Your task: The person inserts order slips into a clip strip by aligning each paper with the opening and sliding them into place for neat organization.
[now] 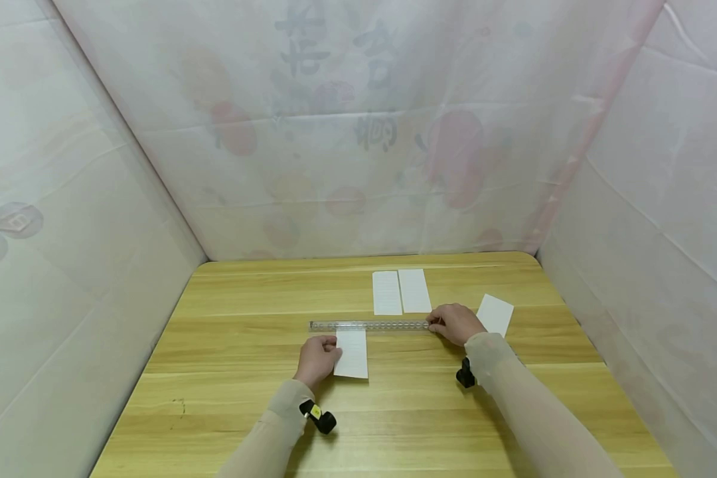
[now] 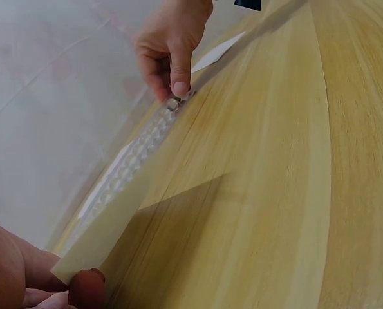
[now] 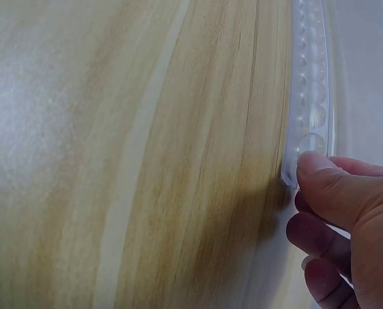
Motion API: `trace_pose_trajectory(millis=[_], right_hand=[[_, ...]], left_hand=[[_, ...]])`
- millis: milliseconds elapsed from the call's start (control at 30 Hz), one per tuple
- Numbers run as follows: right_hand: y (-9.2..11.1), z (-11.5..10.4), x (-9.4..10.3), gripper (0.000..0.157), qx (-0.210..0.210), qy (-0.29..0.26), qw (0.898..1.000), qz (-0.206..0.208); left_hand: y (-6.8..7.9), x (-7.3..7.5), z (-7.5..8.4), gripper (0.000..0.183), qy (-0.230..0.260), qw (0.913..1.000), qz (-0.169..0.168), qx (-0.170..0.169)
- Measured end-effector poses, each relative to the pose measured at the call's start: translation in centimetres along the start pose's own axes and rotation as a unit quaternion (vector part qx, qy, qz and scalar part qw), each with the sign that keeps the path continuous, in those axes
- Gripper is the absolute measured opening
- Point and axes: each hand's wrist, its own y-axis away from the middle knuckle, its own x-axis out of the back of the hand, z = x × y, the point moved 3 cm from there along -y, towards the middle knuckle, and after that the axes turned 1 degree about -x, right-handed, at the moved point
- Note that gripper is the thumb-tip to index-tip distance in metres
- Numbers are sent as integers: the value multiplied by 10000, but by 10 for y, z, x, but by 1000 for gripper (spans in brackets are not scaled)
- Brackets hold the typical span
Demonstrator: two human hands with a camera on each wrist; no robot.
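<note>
My left hand [image 1: 318, 360] pinches the left edge of a white paper slip [image 1: 352, 353] between thumb and fingers. In the left wrist view the slip [image 2: 104, 238] is tilted up and casts a shadow on the table. A long clear plastic ruler [image 1: 388, 325] with round shapes along it lies crosswise, just beyond the slip, whose far edge meets it in the head view. At the ruler's right end, my right hand [image 1: 456, 324] grips it between thumb and fingers. The right wrist view shows the thumb on top of the ruler [image 3: 310, 84], near its corner.
Two white paper slips, a left one [image 1: 387, 293] and a right one [image 1: 415, 291], lie side by side beyond the ruler. Another slip [image 1: 494, 315] lies askew, partly behind the right wrist. Cloth walls [image 1: 358, 166] enclose the wooden table [image 1: 245, 392] at the back and sides.
</note>
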Motion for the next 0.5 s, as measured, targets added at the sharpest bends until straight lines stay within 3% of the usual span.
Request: trace_pose_trajectory(millis=[267, 500], right_hand=[[-1, 2, -2, 16, 34, -8, 10000, 45], [0, 4, -4, 16, 49, -12, 9999, 97]], left_hand=[[0, -5, -2, 34, 134, 9998, 97, 83], [2, -10, -3, 35, 564, 9980, 199, 189]])
